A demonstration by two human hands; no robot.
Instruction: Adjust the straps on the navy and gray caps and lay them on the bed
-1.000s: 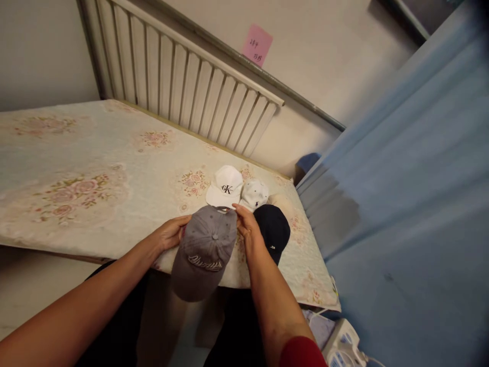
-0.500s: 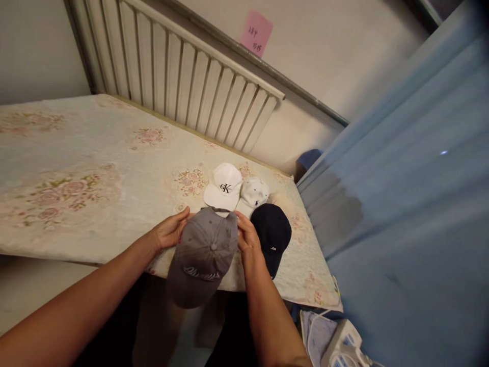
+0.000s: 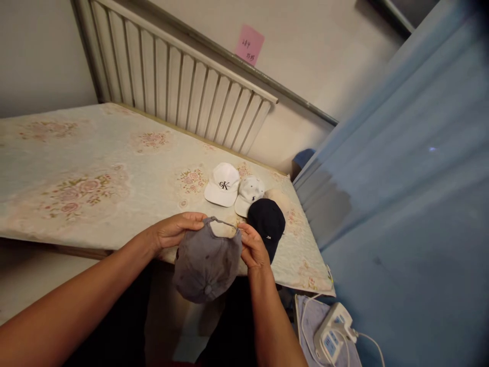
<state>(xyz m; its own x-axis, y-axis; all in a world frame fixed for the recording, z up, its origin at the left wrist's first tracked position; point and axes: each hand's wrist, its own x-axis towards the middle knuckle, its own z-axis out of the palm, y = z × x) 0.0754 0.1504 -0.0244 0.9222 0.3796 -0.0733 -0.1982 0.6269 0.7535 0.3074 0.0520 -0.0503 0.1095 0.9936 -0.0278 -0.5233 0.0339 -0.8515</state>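
A grey baseball cap [image 3: 208, 262] hangs between my two hands over the near edge of the bed, its back opening and strap turned up and away from me. My left hand [image 3: 178, 229] pinches its rim left of the opening. On the other side of the strap, my right hand [image 3: 252, 245] grips the rim with closed fingers. The cap's brim and lettering are hidden from view. Just beyond lie a white cap with black letters [image 3: 222, 184], a smaller white cap [image 3: 249, 192] and a black cap [image 3: 266, 224]. A beige cap [image 3: 278, 198] is partly covered by the black one.
A floral-patterned mattress [image 3: 153, 178] spans the middle. Behind it stands a slatted pale radiator [image 3: 183, 84], with a pink note [image 3: 249, 45] on the wall above. A blue curtain [image 3: 401, 204] hangs at right. Below it sits a white power strip [image 3: 334, 331] with cords.
The grey cap has tipped so its back opening faces up and its lettered front has gone out of sight. Both hands have shifted their hold to beside the strap. The view has moved slightly.
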